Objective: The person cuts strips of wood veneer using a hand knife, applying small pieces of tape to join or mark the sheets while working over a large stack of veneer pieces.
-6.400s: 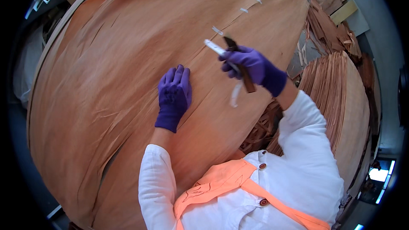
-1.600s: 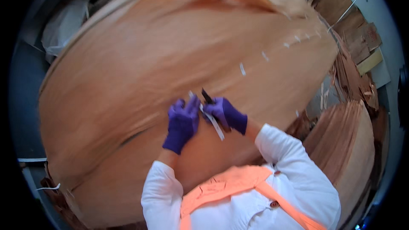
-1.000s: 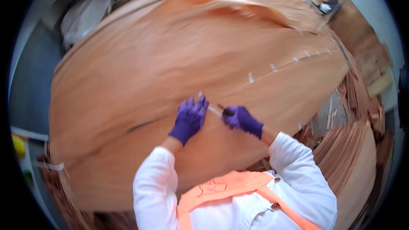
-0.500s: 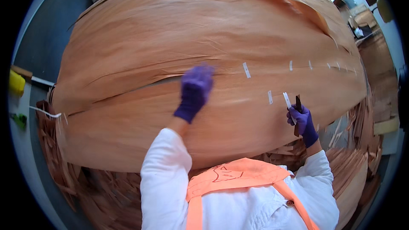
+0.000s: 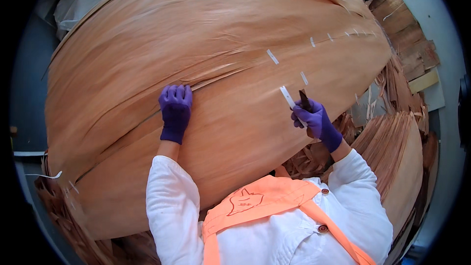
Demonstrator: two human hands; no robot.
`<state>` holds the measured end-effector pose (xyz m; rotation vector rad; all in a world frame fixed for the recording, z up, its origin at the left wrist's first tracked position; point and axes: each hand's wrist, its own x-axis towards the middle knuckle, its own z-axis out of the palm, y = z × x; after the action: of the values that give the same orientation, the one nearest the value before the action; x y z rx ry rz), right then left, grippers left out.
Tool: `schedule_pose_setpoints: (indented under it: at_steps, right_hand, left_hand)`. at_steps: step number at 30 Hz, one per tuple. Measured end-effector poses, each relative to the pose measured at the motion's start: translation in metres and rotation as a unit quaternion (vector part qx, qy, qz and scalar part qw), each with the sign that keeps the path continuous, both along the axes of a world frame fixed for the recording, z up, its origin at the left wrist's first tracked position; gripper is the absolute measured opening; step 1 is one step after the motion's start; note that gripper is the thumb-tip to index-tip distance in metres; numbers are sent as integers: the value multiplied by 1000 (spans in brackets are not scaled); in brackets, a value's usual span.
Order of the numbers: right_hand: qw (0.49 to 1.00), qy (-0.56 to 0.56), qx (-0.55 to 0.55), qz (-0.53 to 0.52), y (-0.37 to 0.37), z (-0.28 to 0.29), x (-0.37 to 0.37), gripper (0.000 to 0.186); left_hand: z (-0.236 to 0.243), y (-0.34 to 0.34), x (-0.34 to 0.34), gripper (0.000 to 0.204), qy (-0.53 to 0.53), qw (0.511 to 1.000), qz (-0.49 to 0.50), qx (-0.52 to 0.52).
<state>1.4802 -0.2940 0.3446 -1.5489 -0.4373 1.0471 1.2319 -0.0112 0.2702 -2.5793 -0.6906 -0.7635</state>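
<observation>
Broad sheets of reddish-brown wood veneer (image 5: 235, 113) lie in front of me, with a narrow dark gap along the seam between them. My left hand (image 5: 175, 103), in a purple glove, has its fingers curled down at the sheet edge on this seam; the fingertips are hidden. My right hand (image 5: 314, 118), also gloved in purple, is closed around a strip of white tape (image 5: 287, 96) and a dark, narrow, knife-like tool (image 5: 305, 100). Beyond it, short white tape pieces (image 5: 273, 56) cross the seam toward the far right.
Torn veneer scraps (image 5: 338, 132) and a stack of veneer strips (image 5: 392, 147) lie at the near right. Clear plastic sheeting (image 5: 81, 5) is at the far left. A white cord (image 5: 49, 175) reaches the left end. Wood pieces (image 5: 405, 44) lie at the far right.
My left hand has moved left and down along the seam, its fingers now curled at the edge. The view has turned; my right hand still holds the tape and the dark tool.
</observation>
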Motion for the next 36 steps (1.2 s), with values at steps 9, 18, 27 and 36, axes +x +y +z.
schedule_pose_setpoints:
  at_steps: [9, 18, 27, 36]
  right_hand:
    - [993, 45, 32, 105, 80, -10, -31, 18]
    - [976, 65, 107, 180, 181, -9, -57, 18]
    - [982, 40, 28, 183, 214, -34, -35, 20]
    - [982, 34, 12, 186, 214, -27, -39, 20]
  left_hand:
    - [1, 0, -8, 26, 114, 993, -1, 9]
    - [6, 4, -17, 25, 75, 995, -29, -53]
    - [25, -3, 7, 35, -64, 968, -48, -239]
    - [6, -8, 10, 34, -37, 984, -16, -176]
